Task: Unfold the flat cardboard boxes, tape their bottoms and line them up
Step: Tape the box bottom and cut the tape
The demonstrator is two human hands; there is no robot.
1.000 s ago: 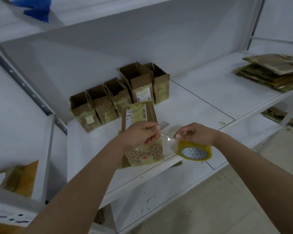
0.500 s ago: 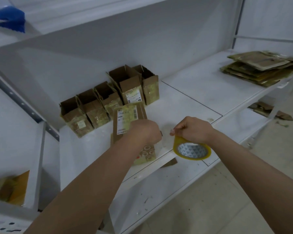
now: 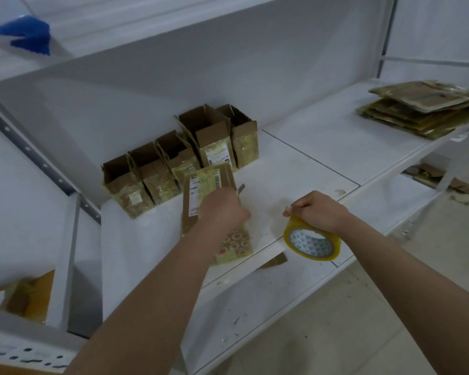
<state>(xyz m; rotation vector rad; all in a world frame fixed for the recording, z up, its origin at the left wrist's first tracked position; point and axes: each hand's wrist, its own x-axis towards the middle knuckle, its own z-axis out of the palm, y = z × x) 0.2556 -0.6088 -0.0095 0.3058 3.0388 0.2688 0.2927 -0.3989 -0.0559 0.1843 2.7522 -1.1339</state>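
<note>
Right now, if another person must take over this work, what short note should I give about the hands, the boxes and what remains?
Left hand: rests on the box being taped, which lies on the shelf; its fingers are blurred, so the grip is unclear.
Right hand: holds the yellow tape roll by the shelf's front edge.
Done: five opened boxes stand in a row at the back of the shelf.
Left: finish taping this box and add it to the row. Then do the stack of flat boxes at the far right.
</note>
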